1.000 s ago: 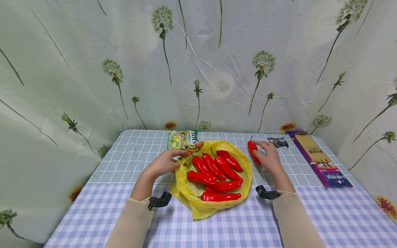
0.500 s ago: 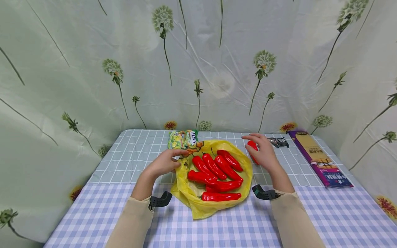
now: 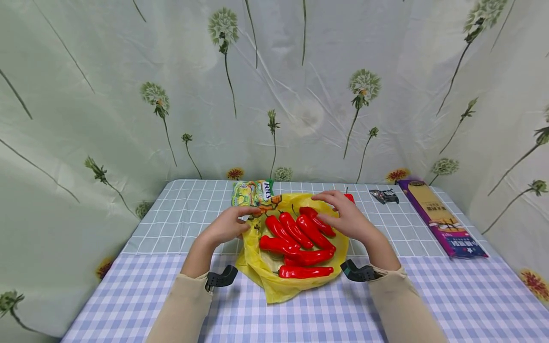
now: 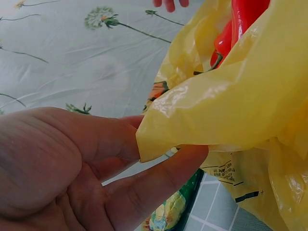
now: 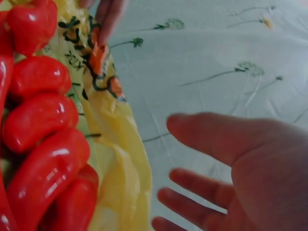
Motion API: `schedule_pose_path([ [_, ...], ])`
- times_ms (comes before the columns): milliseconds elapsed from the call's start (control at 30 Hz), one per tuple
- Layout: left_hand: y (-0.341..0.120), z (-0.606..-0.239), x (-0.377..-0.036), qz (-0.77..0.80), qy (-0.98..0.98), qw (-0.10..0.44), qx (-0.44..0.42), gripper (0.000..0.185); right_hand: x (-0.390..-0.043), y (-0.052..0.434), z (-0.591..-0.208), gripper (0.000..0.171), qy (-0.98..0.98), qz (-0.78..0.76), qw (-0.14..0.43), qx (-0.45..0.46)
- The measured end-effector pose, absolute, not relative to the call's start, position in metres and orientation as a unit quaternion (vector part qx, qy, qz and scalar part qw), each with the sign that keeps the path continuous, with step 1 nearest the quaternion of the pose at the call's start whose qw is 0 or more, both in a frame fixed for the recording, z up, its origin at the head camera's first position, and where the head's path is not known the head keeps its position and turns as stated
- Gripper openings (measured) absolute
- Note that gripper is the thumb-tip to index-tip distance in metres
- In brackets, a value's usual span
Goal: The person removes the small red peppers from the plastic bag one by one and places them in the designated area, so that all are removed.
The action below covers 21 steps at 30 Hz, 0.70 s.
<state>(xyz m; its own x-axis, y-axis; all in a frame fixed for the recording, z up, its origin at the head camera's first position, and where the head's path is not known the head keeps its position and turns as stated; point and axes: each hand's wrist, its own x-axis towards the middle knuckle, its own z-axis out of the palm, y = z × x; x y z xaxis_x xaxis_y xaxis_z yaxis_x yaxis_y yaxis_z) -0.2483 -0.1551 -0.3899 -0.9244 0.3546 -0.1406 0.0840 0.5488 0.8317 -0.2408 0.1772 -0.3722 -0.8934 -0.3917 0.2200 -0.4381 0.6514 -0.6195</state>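
Peppers (image 3: 315,233), red and glossy, lie together inside a yellow plastic bag (image 3: 291,291), its mouth spread wide on the checked tablecloth (image 3: 141,286). The left hand (image 3: 225,225) pinches the bag's left rim between thumb and fingers. The right hand (image 3: 350,221), fingers parted and holding nothing, hovers over the far right rim. Beyond it, outside the bag, one lone red pepper (image 3: 350,197) shows, mostly hidden.
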Motion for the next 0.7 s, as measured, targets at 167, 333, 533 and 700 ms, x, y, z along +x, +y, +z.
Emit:
schedule_pose_path([
  [167, -0.156, -0.389, -0.248, 0.465, 0.862, 0.15, 0.136, 0.052, -0.235, 0.164, -0.374, 0.051, -0.896, 0.356, -0.032, 0.264],
  [333, -0.157, -0.39, -0.247, 0.475, 0.854, 0.154, 0.146, 0.052, -0.232, 0.152, -0.378, 0.052, -0.896, 0.33, -0.062, 0.289],
  [533, -0.158, -0.39, -0.247, 0.474, 0.853, 0.156, 0.15, 0.052, -0.227, 0.139, -0.381, 0.053, -0.9, 0.295, -0.078, 0.31],
  [700, -0.158, -0.389, -0.247, 0.46, 0.862, 0.152, 0.149, 0.053, -0.224, 0.128, -0.383, 0.056, -0.895, 0.29, -0.096, 0.326],
])
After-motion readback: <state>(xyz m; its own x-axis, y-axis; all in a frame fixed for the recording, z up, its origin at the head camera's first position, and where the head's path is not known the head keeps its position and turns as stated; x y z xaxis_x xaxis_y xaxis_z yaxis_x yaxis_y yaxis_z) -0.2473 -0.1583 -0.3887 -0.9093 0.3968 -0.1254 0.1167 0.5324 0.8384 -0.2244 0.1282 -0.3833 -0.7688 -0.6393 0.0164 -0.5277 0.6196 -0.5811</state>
